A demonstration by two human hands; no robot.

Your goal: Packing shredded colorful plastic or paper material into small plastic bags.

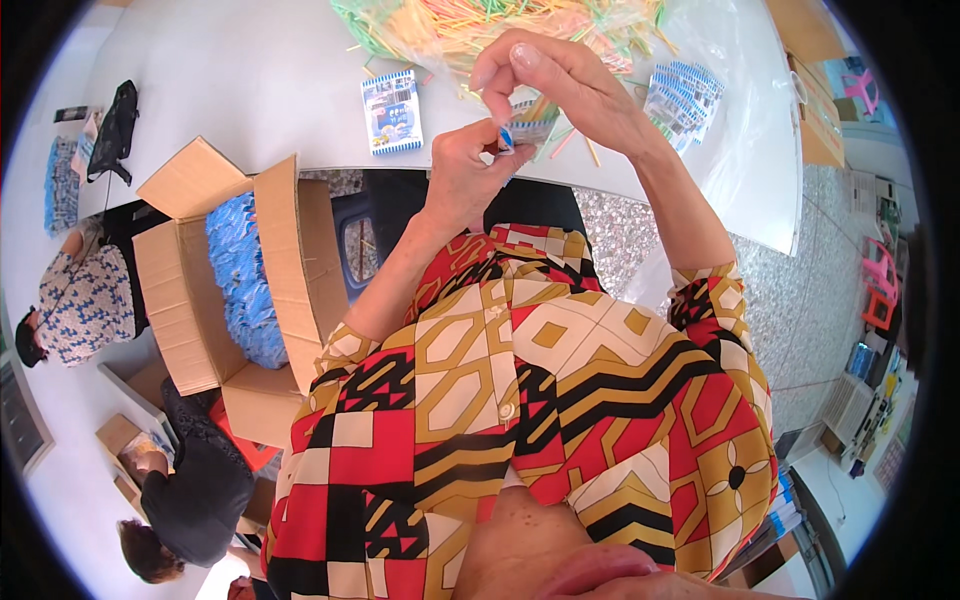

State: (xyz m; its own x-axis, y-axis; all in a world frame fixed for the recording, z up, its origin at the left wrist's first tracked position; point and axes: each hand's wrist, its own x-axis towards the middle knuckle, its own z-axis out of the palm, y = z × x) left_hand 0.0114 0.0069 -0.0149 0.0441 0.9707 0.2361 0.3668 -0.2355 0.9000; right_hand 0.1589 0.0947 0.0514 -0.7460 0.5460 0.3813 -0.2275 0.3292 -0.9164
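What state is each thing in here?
Brown cardboard box: flaps open.
Shiny blue plastic packets: heaped inside it.
Multicoloured thin sticks: loose, piled.
Flat blue-and-white striped packets, right: fanned, overlapping.
Rectangular blue-and-white packet, left: lying flat.
Small clear striped packet: pinched in left fingers, opening unclear.

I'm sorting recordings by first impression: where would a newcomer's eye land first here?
Probably on the bold red, gold and black shirt, filling the lower middle. Above it, near the table edge, the left hand holds a small packet, the right hand close by. Coloured straws heap at the top; an open box of blue packets stands left.
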